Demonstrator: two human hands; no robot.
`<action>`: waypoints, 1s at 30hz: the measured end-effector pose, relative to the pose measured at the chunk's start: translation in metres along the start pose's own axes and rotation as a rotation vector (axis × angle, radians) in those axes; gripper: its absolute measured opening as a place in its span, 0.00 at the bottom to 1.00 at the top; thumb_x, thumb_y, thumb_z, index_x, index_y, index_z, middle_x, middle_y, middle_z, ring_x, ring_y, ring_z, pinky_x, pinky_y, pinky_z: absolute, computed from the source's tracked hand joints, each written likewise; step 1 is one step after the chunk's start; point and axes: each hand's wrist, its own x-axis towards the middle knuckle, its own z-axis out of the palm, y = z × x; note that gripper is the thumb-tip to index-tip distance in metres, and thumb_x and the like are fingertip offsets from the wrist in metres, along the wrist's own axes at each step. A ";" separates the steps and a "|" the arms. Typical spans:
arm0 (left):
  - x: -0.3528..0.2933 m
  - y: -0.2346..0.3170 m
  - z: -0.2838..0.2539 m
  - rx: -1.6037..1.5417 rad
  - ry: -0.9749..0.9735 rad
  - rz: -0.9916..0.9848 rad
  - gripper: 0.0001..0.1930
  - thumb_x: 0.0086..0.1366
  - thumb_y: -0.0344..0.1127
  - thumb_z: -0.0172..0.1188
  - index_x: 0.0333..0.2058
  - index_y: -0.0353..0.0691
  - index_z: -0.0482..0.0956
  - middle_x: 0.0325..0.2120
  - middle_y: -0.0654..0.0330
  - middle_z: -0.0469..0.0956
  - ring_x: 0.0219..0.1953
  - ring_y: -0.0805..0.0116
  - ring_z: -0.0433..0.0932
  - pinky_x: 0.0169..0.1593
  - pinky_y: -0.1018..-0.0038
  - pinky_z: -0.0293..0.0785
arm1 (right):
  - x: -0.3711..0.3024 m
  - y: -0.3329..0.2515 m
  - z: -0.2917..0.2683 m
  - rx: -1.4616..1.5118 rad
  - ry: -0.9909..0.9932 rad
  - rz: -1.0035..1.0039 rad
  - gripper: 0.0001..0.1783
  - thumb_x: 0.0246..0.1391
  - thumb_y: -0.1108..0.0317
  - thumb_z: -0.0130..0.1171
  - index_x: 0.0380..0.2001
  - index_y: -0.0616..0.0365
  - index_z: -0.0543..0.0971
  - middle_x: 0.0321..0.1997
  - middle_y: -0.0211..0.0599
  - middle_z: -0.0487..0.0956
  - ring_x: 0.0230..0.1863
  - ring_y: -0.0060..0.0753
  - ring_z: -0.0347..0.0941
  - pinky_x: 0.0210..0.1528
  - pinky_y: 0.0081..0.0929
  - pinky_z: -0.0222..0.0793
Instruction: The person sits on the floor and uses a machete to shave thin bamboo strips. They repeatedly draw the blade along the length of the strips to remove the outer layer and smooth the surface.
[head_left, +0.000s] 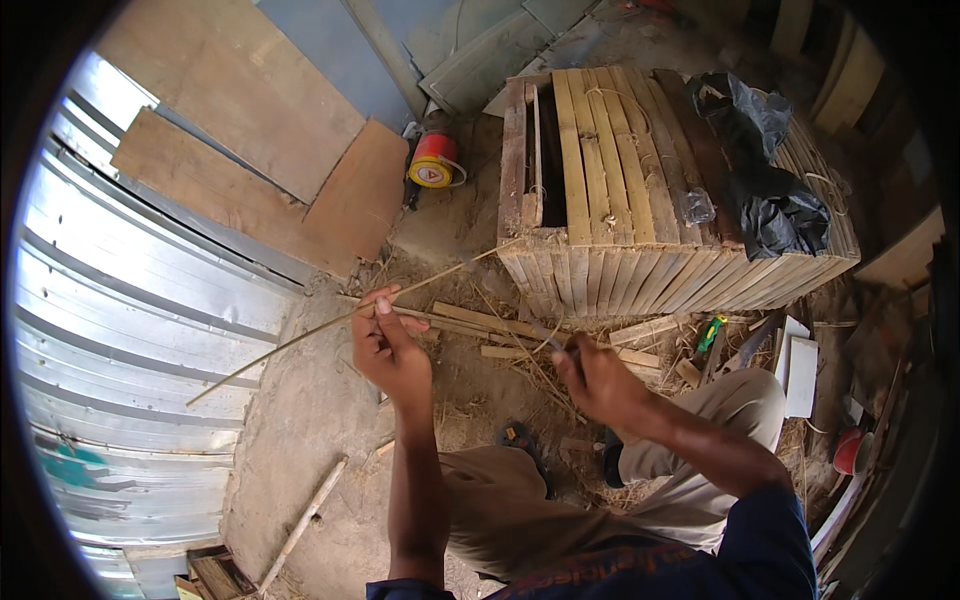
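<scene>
On your left stands one corrugated metal wall [140,300], the largest thing around you. Ahead and to the right is one slatted wooden crate [580,120], with a dark opening along the left part of its top. Three brown boards [230,90] lie against the far left side, their edges overlapping or close together. Your two legs [540,495], in light trousers, are bent below you. Black plastic [780,205] lies crumpled on the crate's right half; you cannot tell whether it is one piece or two. One pale pole [305,522] lies on the ground at lower left.

Your two hands are both occupied. Your left hand [392,345] pinches one long, thin strip [300,337] between thumb and fingers; it slants from lower left, near the wall, up to the crate's near left corner, and whether it touches there cannot be told. Your right hand [603,385] is closed around one slim, blade-like tool [548,336], partly blurred, pointing toward the left hand.

Two white panels [800,375] stand beside your right knee. One red-and-yellow container [433,160] sits left of the crate. Smallest is one green-handled tool [711,334], near the crate's front.
</scene>
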 end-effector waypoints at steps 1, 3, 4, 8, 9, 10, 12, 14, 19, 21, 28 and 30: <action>0.000 -0.001 -0.001 -0.017 0.008 -0.012 0.12 0.77 0.34 0.50 0.39 0.29 0.74 0.41 0.48 0.82 0.22 0.76 0.78 0.32 0.79 0.75 | 0.000 0.001 0.001 -0.024 0.084 -0.184 0.23 0.72 0.58 0.47 0.37 0.75 0.68 0.14 0.56 0.74 0.17 0.60 0.77 0.15 0.48 0.69; 0.002 -0.003 -0.002 0.020 0.030 -0.070 0.12 0.77 0.34 0.50 0.39 0.29 0.75 0.40 0.49 0.82 0.22 0.76 0.78 0.32 0.79 0.75 | -0.002 -0.002 0.002 -0.049 0.197 -0.024 0.22 0.72 0.59 0.47 0.38 0.76 0.68 0.14 0.56 0.75 0.16 0.60 0.77 0.15 0.50 0.69; 0.002 -0.004 -0.004 0.016 0.040 -0.062 0.12 0.77 0.34 0.51 0.39 0.29 0.75 0.40 0.49 0.83 0.23 0.76 0.78 0.32 0.79 0.75 | -0.002 -0.004 0.001 -0.061 0.274 0.066 0.22 0.71 0.60 0.47 0.39 0.76 0.68 0.14 0.56 0.75 0.16 0.59 0.77 0.15 0.52 0.69; 0.003 -0.007 -0.008 0.086 0.015 0.008 0.12 0.76 0.33 0.51 0.40 0.29 0.76 0.39 0.50 0.83 0.24 0.76 0.80 0.33 0.79 0.75 | -0.002 -0.012 -0.001 -0.058 0.014 -0.013 0.20 0.71 0.62 0.47 0.40 0.77 0.69 0.13 0.54 0.74 0.15 0.59 0.77 0.13 0.45 0.69; 0.001 -0.007 -0.008 0.060 0.018 0.000 0.12 0.76 0.33 0.51 0.40 0.29 0.76 0.38 0.50 0.83 0.25 0.75 0.80 0.34 0.79 0.75 | -0.003 -0.013 -0.003 -0.147 0.062 -0.136 0.20 0.71 0.62 0.47 0.41 0.77 0.69 0.13 0.53 0.75 0.16 0.60 0.77 0.13 0.43 0.70; 0.000 -0.006 -0.008 0.054 0.000 -0.004 0.11 0.76 0.33 0.51 0.40 0.29 0.76 0.38 0.50 0.83 0.25 0.75 0.80 0.34 0.79 0.76 | -0.004 -0.013 -0.003 -0.219 0.133 -0.144 0.20 0.71 0.62 0.47 0.41 0.77 0.69 0.14 0.54 0.75 0.17 0.61 0.78 0.14 0.43 0.71; -0.002 -0.003 -0.009 0.061 -0.008 -0.042 0.11 0.76 0.33 0.51 0.40 0.28 0.76 0.39 0.50 0.83 0.25 0.74 0.81 0.35 0.79 0.76 | -0.007 -0.010 -0.008 -0.297 0.192 -0.006 0.21 0.71 0.61 0.48 0.40 0.77 0.69 0.15 0.56 0.76 0.18 0.60 0.79 0.15 0.43 0.72; -0.003 -0.002 -0.007 0.032 -0.018 -0.030 0.11 0.76 0.33 0.50 0.41 0.28 0.76 0.39 0.49 0.83 0.25 0.73 0.81 0.35 0.79 0.77 | -0.009 -0.007 -0.010 -0.136 0.200 0.045 0.21 0.71 0.61 0.48 0.38 0.77 0.69 0.14 0.55 0.75 0.18 0.58 0.79 0.15 0.42 0.72; -0.001 0.001 -0.002 0.002 -0.025 0.000 0.12 0.77 0.33 0.49 0.42 0.28 0.75 0.40 0.48 0.83 0.25 0.72 0.81 0.33 0.78 0.77 | -0.006 -0.010 -0.013 -0.053 0.154 -0.029 0.20 0.73 0.61 0.46 0.35 0.72 0.69 0.13 0.52 0.73 0.13 0.52 0.75 0.14 0.41 0.68; 0.000 0.002 -0.002 0.001 -0.036 -0.002 0.12 0.77 0.33 0.49 0.42 0.28 0.75 0.40 0.48 0.83 0.25 0.72 0.81 0.32 0.78 0.77 | -0.003 -0.013 -0.015 -0.211 0.296 0.081 0.20 0.73 0.60 0.44 0.36 0.72 0.69 0.13 0.50 0.73 0.12 0.46 0.74 0.14 0.41 0.67; -0.004 0.000 -0.001 0.060 0.000 0.004 0.11 0.77 0.33 0.49 0.42 0.27 0.74 0.40 0.47 0.83 0.24 0.73 0.81 0.33 0.78 0.78 | -0.008 -0.009 -0.010 -0.024 0.213 0.028 0.22 0.72 0.59 0.47 0.35 0.74 0.69 0.14 0.59 0.75 0.18 0.64 0.78 0.17 0.48 0.72; -0.004 0.000 -0.002 0.008 -0.042 0.020 0.12 0.77 0.33 0.49 0.42 0.27 0.74 0.40 0.48 0.83 0.25 0.73 0.81 0.32 0.79 0.76 | -0.008 -0.003 -0.010 -0.039 0.148 0.030 0.22 0.71 0.59 0.47 0.34 0.74 0.69 0.14 0.58 0.74 0.18 0.63 0.78 0.16 0.47 0.71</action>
